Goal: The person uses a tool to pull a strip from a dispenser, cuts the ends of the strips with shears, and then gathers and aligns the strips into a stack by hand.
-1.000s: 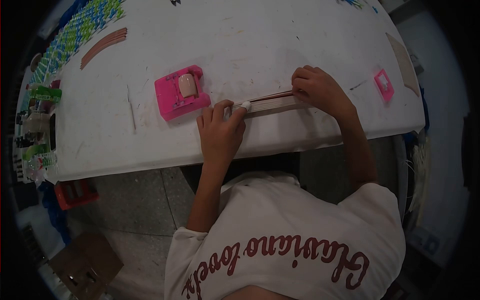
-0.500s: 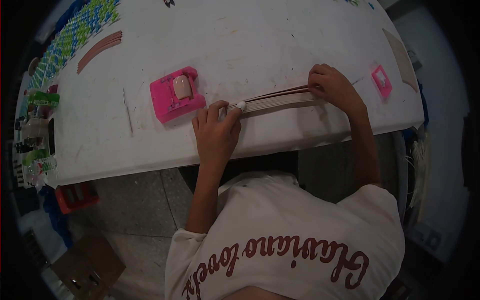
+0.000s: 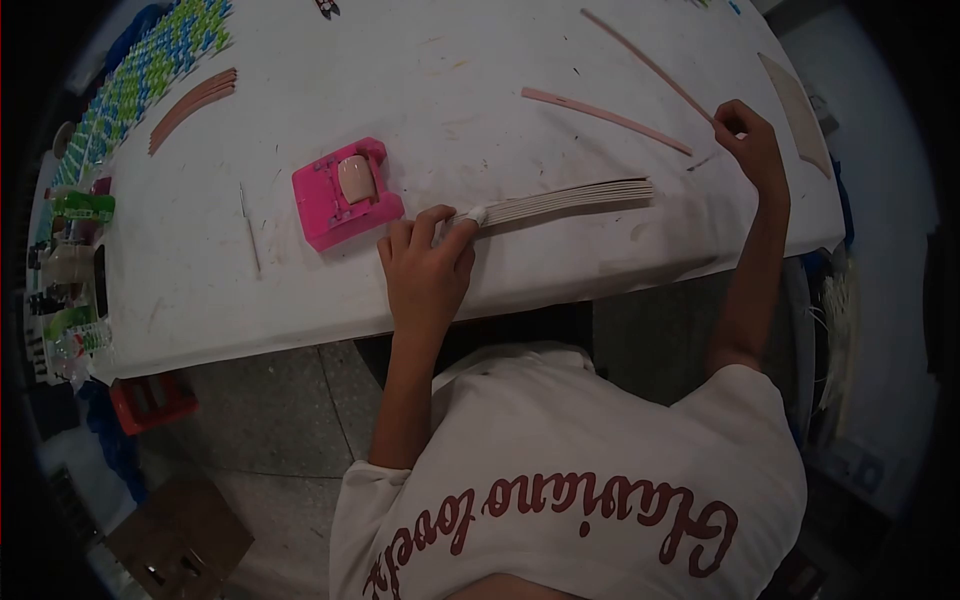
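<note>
My left hand (image 3: 430, 265) is closed on the left end of a stack of thin pale strips (image 3: 570, 203). The stack lies slightly curved along the near part of the table. A white covering (image 3: 478, 215) shows at the tip of my left thumb. Off to the right, my right hand (image 3: 752, 148) pinches the near end of one long pinkish-brown strip (image 3: 645, 58), which slants away to the upper left. Between the two, a second pinkish-brown strip (image 3: 605, 120) rests loose on the table. Just beyond my left hand stands a bright pink block-shaped holder (image 3: 320, 205) with a beige rounded piece (image 3: 356, 180).
A white-covered table (image 3: 440, 110) spreads before me. On its left lie a pen-like tool (image 3: 249, 230), a bundle of brown strips (image 3: 192, 108), several bottles (image 3: 80, 207) and many green-blue pieces (image 3: 155, 85). A flat beige panel (image 3: 795, 115) lies by the right edge.
My right hand has moved right and away from the stack, with one brown strip in it. Another brown strip now lies apart on the table. The left hand stays at the stack.
</note>
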Demonstrator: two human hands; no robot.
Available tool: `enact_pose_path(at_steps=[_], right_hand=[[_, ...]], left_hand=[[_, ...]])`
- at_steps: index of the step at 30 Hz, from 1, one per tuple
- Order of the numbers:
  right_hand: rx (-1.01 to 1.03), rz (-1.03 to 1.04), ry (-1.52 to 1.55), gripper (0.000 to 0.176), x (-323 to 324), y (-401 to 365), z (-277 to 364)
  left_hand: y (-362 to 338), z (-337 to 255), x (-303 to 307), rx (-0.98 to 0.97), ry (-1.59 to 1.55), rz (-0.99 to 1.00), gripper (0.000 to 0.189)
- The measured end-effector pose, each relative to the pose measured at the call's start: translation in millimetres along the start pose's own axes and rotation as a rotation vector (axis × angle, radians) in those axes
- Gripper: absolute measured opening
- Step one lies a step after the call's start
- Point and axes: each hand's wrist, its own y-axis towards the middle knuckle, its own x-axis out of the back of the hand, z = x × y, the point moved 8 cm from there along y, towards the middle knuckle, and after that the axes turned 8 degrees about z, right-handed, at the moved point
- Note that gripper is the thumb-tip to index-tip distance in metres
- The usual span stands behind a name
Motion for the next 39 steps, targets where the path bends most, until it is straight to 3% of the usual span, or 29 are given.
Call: enact_pose_path(at_steps=[5,8,10,11,13,16,17,19,22,26,28,31,39], right_hand=[[-0.063,-0.13,0.103,0.013,-14,2,-48],[-0.215,-0.216,-0.035,0.017,-23,2,-68],[0.018,-0.499,-0.719,0.02,-29,4,-14],[0.024,-0.504,-0.717,0.02,-39,9,-2],[0.221,-0.259,-0.462,0.019,-77,17,26],[0.292,-0.075,-0.291,0.016,-108,25,41],[0.294,-0.077,-0.29,0.016,-106,25,44],[0.033,0.158,0.024,0.012,-111,27,37],[0.138,0.27,0.141,0.01,-121,16,63],[0.297,0.345,0.134,0.009,-140,1,110],[0.407,0.327,0.076,0.008,-150,-4,124],[0.389,0.347,0.153,0.007,-153,-2,130],[0.377,0.342,0.175,0.007,-158,-6,132]], left_hand=[[2,-1,1,-0.015,-0.003,-0.003,0.03],[1,-4,2,0.004,-0.004,0.01,0.024],[2,-2,1,0.009,-0.004,0.014,0.025],[4,-1,1,0.011,0.001,0.007,0.025],[2,-1,1,-0.004,-0.022,-0.004,0.028],[1,-1,1,0.016,-0.019,0.01,0.029],[1,-1,0,0.016,-0.016,0.009,0.029],[0,1,-1,0.022,-0.024,0.016,0.029],[1,4,-3,0.036,-0.036,0.034,0.029],[0,5,-6,0.016,-0.056,0.041,0.037],[1,12,-2,0.048,-0.144,-0.056,0.048],[-2,21,0,0.165,-0.279,-0.041,0.058],[-2,28,-3,0.183,-0.328,-0.015,0.064]])
